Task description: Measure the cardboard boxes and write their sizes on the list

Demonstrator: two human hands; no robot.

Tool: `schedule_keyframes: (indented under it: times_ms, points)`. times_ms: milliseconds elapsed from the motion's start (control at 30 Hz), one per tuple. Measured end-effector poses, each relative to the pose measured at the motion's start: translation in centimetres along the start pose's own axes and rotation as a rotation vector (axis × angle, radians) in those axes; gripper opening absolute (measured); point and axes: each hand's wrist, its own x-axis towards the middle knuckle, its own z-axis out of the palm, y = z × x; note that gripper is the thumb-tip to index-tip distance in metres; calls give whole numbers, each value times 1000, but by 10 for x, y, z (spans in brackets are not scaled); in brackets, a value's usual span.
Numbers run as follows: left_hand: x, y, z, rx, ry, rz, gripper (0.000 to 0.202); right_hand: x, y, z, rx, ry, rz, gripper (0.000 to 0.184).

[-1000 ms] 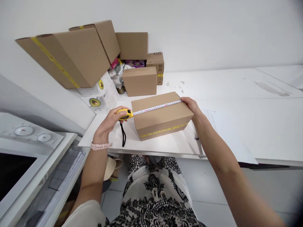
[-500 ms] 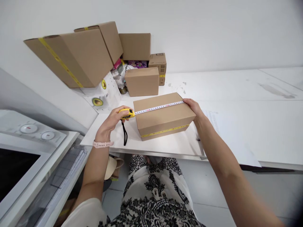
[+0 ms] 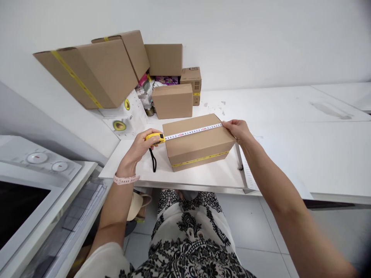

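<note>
A brown cardboard box (image 3: 199,143) with a yellow tape strip along its front side rests on the white table (image 3: 139,170). My left hand (image 3: 143,143) is closed round a yellow tape measure (image 3: 155,138) at the box's left edge, its black wrist strap hanging down. The white blade (image 3: 193,131) runs out across the box's top to the right edge. There my right hand (image 3: 238,129) pinches the blade's end between thumb and fingers, close against the box's corner.
Large cardboard boxes (image 3: 107,73) are stacked at the back left on white cartons with avocado prints (image 3: 127,121). A smaller cardboard box (image 3: 172,102) stands behind the measured one. Printed paper (image 3: 278,166) lies under my right arm. A white appliance with knobs (image 3: 37,157) is at the left.
My right hand has shifted from resting over the box's right edge to pinching the tape end there. My left hand stays on the tape measure. The view has moved slightly.
</note>
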Motion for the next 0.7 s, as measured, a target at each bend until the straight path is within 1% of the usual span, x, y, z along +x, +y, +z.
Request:
schedule_keyframes:
  times_ms: [67,133,167,200,267,333,367,400,433,467,533,567,633,700]
  points:
    - [-15,12,2,30,7,25,32,2,-8,-4,60,-5,-62,33]
    - [-37,24,7,27,-1,45,35,4,-23,-9,174,-58,-131,33]
    - [-51,28,11,-1,-27,53,40,4,-34,-11,227,-95,-172,33]
    - [-65,31,18,-48,-76,58,48,3,-45,-12,263,-133,-220,33]
    - [-95,34,38,-187,-258,51,66,-1,-69,-5,261,-208,-331,32]
    - [-121,34,67,-391,-497,47,78,-6,-88,12,166,-318,-407,28]
    - [-130,34,83,-473,-563,8,80,-8,-95,25,90,-395,-415,27]
    - [-138,35,100,-539,-600,-34,81,-9,-100,38,0,-475,-407,26]
    - [-142,36,116,-591,-589,-87,78,-10,-103,52,-100,-551,-388,25]
    - [-144,38,130,-653,-548,-130,73,-11,-105,65,-197,-610,-364,25]
    - [-141,44,153,-744,-408,-195,64,-14,-105,85,-335,-663,-329,27]
    - [-138,47,161,-768,-334,-221,62,-18,-104,91,-363,-669,-325,29]
    - [-131,50,169,-775,-212,-264,63,-33,-100,93,-344,-669,-338,33]
    - [-127,49,171,-775,-147,-294,67,-55,-94,85,-286,-657,-359,38]
